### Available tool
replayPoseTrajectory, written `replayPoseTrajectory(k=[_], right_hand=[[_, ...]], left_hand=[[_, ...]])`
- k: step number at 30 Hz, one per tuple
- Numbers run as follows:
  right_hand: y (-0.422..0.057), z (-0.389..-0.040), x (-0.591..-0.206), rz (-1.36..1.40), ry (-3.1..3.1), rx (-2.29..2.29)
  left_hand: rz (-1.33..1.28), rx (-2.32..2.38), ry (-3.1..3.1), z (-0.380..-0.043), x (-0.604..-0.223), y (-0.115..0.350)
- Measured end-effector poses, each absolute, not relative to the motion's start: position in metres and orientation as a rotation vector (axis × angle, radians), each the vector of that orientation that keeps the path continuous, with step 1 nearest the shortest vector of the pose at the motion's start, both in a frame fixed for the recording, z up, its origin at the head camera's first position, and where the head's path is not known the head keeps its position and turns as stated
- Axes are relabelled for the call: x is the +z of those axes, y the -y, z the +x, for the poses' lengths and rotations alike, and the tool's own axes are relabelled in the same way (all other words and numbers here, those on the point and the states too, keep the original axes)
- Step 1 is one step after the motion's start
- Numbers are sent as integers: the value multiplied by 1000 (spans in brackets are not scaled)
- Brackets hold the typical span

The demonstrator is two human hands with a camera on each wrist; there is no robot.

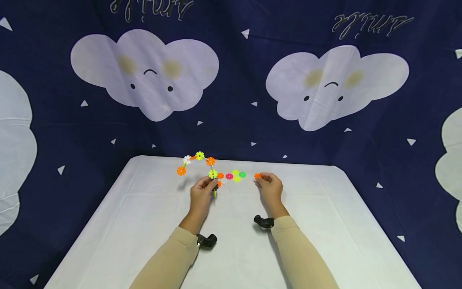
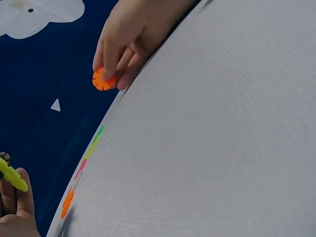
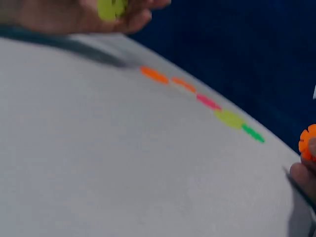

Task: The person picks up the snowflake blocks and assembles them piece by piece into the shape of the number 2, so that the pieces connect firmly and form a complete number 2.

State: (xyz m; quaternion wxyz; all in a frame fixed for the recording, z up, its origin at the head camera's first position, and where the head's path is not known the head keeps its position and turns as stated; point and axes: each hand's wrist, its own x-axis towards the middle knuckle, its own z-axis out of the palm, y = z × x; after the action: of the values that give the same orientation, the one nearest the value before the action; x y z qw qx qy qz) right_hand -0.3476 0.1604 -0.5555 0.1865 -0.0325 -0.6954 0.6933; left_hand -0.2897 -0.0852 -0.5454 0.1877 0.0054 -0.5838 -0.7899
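My left hand (image 1: 200, 196) pinches a chain of notched snowflake discs (image 1: 213, 174) near its lower end. The chain arcs up and over to the left through yellow-green, orange and white discs, ending in an orange one. At its bottom, a dark disc and a yellow-green one (image 2: 15, 178) are partly covered by my fingers. To the right, my right hand (image 1: 272, 189) holds a single orange disc (image 2: 101, 80) between thumb and fingers. Between the hands lie loose discs, among them a pink disc (image 1: 229, 176) and a green disc (image 1: 242, 175).
A white-covered table (image 1: 231, 241) spreads under both hands. Behind it hangs a dark blue cloth (image 1: 238, 80) printed with clouds. Among the loose discs are yellow discs (image 3: 229, 118) and orange discs (image 3: 154, 74). A black device sits at each wrist.
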Motion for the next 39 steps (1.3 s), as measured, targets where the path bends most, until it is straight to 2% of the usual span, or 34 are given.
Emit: replayPoseTrajectory(k=[10,19,39], right_hand=[[-134,-313,-550,-39,1762,2326],[-112,-288,-545,56,1876,2368],[-96,-259,-552,459,2082,2329]], left_hand=[[-27,-2260,1627,-291,-548,84],[-97,-2254,1625,-290,-550,84],[-193,-2339,1528,-290,-549,83]])
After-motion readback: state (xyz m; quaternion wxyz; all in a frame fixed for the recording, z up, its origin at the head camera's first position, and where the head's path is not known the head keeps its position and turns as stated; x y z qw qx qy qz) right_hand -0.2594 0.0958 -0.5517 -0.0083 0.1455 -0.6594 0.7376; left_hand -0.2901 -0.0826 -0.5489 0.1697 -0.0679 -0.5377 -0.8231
